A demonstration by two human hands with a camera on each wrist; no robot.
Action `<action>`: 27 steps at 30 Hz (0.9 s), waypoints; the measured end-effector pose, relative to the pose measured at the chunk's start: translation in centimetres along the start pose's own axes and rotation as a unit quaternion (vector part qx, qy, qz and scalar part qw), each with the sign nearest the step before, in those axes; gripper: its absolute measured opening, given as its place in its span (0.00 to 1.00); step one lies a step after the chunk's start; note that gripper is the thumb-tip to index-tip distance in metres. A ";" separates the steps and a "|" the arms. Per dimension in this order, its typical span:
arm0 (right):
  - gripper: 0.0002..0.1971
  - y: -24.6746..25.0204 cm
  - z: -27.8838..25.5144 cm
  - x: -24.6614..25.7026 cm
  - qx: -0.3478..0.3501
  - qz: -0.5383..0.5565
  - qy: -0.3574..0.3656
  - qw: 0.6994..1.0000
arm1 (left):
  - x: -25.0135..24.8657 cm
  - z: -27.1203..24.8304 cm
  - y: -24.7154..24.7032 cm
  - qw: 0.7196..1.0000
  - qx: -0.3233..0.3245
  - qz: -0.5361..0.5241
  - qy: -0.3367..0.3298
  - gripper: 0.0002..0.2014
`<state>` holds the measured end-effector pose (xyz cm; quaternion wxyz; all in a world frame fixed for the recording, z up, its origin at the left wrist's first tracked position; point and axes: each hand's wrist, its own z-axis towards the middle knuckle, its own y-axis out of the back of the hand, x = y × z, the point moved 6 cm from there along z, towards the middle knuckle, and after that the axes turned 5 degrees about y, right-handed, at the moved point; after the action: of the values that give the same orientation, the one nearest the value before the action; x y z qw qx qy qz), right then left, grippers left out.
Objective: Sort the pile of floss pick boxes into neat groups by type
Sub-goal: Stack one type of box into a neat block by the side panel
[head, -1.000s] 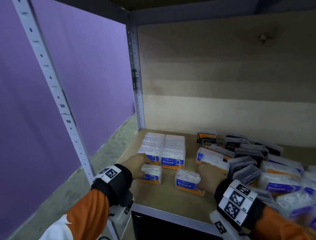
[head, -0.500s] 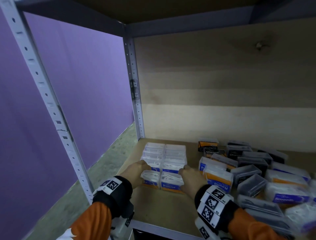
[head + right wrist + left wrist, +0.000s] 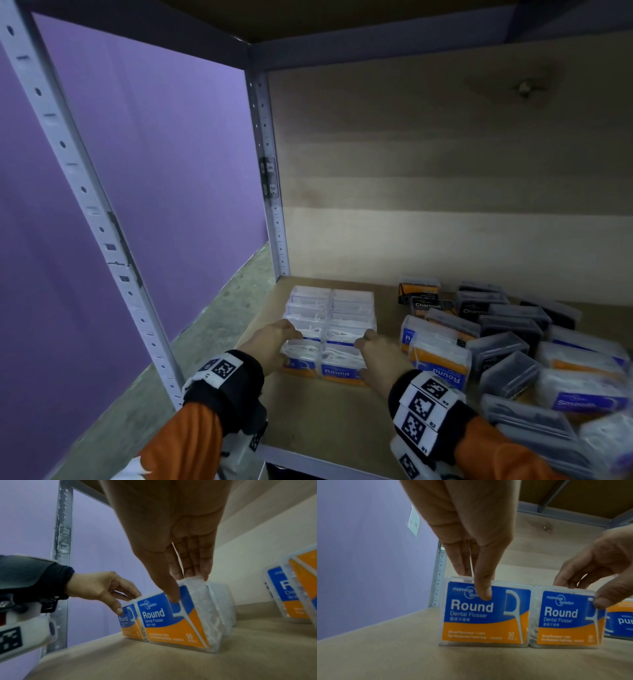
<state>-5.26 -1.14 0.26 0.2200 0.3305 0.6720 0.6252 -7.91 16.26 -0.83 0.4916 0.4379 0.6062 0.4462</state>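
Observation:
Two blue-and-orange "Round" floss boxes stand upright side by side at the front of two neat rows of Round boxes [image 3: 332, 308] in the shelf's left corner. My left hand [image 3: 274, 346] [image 3: 474, 585] pinches the left Round box [image 3: 301, 358] [image 3: 484, 616], thumb on its label and fingers behind its top edge. In the same way my right hand [image 3: 376, 356] [image 3: 185, 586] pinches the right Round box [image 3: 339, 365] [image 3: 173, 622]. The two boxes touch along their sides.
A loose pile lies to the right: dark Charcoal boxes [image 3: 507, 322], a purple Smooth box [image 3: 582, 394] and an upside-down Round box [image 3: 442, 363] close to my right wrist. A metal upright [image 3: 274, 205] stands at the back left corner. Bare shelf board [image 3: 325, 418] lies in front.
Both hands have moved their Round boxes back against the front of the two rows. The right hand's box came left and now stands beside the left one.

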 end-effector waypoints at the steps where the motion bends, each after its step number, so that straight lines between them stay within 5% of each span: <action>1: 0.21 0.0 0.0 0.0 0.000 0.000 0.001 1.000 | -0.1 0.0 0.0 1.000 0.002 -0.002 -0.002 0.25; 27: 0.21 -0.4 0.5 -0.6 -0.016 0.020 -0.004 1.000 | 0.2 0.6 0.2 1.000 0.017 -0.005 0.025 0.27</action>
<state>-4.57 -1.18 -0.28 0.2155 0.3425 0.6542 0.6389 -7.29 16.53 -0.77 0.4707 0.4318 0.6281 0.4444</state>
